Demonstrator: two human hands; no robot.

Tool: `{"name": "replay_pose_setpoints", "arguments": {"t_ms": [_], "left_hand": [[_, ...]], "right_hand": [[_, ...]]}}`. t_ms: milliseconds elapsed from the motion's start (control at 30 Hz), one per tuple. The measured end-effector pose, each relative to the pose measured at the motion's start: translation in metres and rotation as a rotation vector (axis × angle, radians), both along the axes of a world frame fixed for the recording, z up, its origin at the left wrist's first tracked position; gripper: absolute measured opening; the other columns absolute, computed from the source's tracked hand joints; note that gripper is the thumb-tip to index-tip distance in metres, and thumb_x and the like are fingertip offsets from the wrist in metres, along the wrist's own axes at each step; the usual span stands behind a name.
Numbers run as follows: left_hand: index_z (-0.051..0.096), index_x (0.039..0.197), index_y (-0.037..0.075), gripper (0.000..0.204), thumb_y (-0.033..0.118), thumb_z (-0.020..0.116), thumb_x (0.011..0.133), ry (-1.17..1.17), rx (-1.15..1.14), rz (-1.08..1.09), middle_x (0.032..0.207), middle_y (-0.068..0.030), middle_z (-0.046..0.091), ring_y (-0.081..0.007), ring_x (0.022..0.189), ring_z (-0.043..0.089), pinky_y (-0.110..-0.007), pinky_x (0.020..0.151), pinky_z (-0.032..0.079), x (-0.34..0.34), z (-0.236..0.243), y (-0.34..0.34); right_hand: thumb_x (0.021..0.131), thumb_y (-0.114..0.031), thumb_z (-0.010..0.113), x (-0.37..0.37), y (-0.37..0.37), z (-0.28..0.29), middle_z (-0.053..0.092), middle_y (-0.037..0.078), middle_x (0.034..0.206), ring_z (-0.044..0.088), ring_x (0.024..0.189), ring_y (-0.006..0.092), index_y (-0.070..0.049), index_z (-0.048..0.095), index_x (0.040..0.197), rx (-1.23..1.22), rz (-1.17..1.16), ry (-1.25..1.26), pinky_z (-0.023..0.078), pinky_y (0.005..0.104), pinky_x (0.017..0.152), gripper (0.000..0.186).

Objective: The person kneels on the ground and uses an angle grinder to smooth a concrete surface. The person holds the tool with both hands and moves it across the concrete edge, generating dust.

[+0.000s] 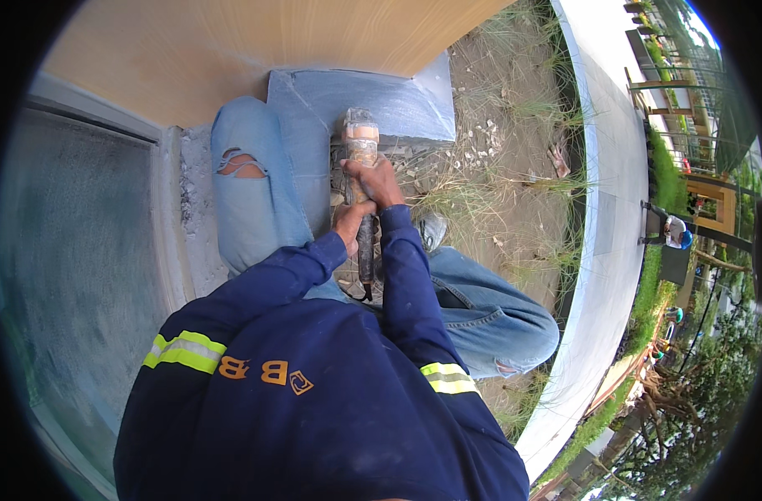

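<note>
Both hands are closed around a dusty angle grinder with a long dark handle and a cord at its near end. My right hand wraps the body farther forward. Lower down, my left hand grips the rear part. The grinder's head lies against the front edge of a grey concrete ledge, at its inner corner. Its disc is hidden from this view.
A tan wall rises behind the ledge, and a dark panel in a pale frame stands left. Sandy ground with grass tufts and rubble lies right, bordered by a concrete curb. A person is far off beyond it.
</note>
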State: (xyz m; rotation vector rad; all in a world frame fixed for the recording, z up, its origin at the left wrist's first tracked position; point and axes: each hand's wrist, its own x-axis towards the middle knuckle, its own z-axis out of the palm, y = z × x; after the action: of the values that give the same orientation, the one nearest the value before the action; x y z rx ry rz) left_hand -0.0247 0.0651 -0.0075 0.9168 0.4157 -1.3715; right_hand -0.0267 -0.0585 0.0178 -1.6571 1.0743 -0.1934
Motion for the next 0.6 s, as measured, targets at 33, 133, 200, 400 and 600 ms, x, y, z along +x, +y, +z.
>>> {"name": "replay_pose_setpoints", "arguments": {"t_ms": [33, 133, 200, 400, 600], "left_hand": [[0.066, 0.096, 0.002, 0.026, 0.016, 0.077, 0.076, -0.003, 0.017, -0.067, 0.080, -0.0066, 0.064, -0.0215, 0.068, 0.063, -0.039, 0.065, 0.052, 0.002, 0.001, -0.005], [0.066, 0.093, 0.001, 0.027, 0.017, 0.078, 0.075, -0.029, 0.032, -0.257, 0.077, -0.0066, 0.061, -0.0217, 0.067, 0.061, -0.039, 0.063, 0.051, 0.004, 0.003, -0.029], [0.066, 0.091, 0.000, 0.030, 0.019, 0.080, 0.072, -0.077, -0.009, -0.282, 0.079, -0.0082, 0.063, -0.0214, 0.067, 0.061, -0.040, 0.062, 0.050, -0.003, 0.003, -0.052], [0.067, 0.089, 0.001, 0.028, 0.018, 0.079, 0.071, -0.101, 0.011, -0.238, 0.079, -0.0078, 0.064, -0.0199, 0.067, 0.061, -0.039, 0.065, 0.049, -0.009, 0.014, -0.051], [0.068, 0.097, 0.002, 0.027, 0.019, 0.076, 0.078, 0.004, 0.046, 0.023, 0.084, -0.0076, 0.067, -0.0199, 0.070, 0.064, -0.036, 0.066, 0.052, 0.002, 0.021, 0.002]], "right_hand": [[0.078, -0.033, 0.083, -0.003, -0.005, 0.001, 0.074, 0.014, 0.086, 0.069, 0.073, 0.0194, 0.006, 0.073, 0.100, 0.037, -0.031, 0.008, 0.054, 0.0358, 0.066, 0.046], [0.077, -0.033, 0.083, -0.019, -0.027, 0.013, 0.074, 0.014, 0.085, 0.069, 0.072, 0.0202, 0.007, 0.073, 0.099, 0.129, -0.162, -0.054, 0.054, 0.0370, 0.066, 0.046], [0.077, -0.032, 0.082, -0.031, -0.042, 0.024, 0.073, 0.014, 0.084, 0.069, 0.070, 0.0204, 0.007, 0.073, 0.098, 0.111, -0.272, 0.034, 0.054, 0.0368, 0.064, 0.045], [0.080, -0.035, 0.082, -0.037, -0.047, 0.015, 0.072, 0.010, 0.085, 0.066, 0.068, 0.0185, 0.007, 0.072, 0.097, 0.066, -0.188, 0.007, 0.053, 0.0346, 0.063, 0.047], [0.080, -0.036, 0.083, 0.000, -0.001, -0.007, 0.072, 0.010, 0.088, 0.066, 0.072, 0.0184, 0.003, 0.073, 0.100, 0.069, 0.036, 0.002, 0.053, 0.0360, 0.066, 0.045]]}}
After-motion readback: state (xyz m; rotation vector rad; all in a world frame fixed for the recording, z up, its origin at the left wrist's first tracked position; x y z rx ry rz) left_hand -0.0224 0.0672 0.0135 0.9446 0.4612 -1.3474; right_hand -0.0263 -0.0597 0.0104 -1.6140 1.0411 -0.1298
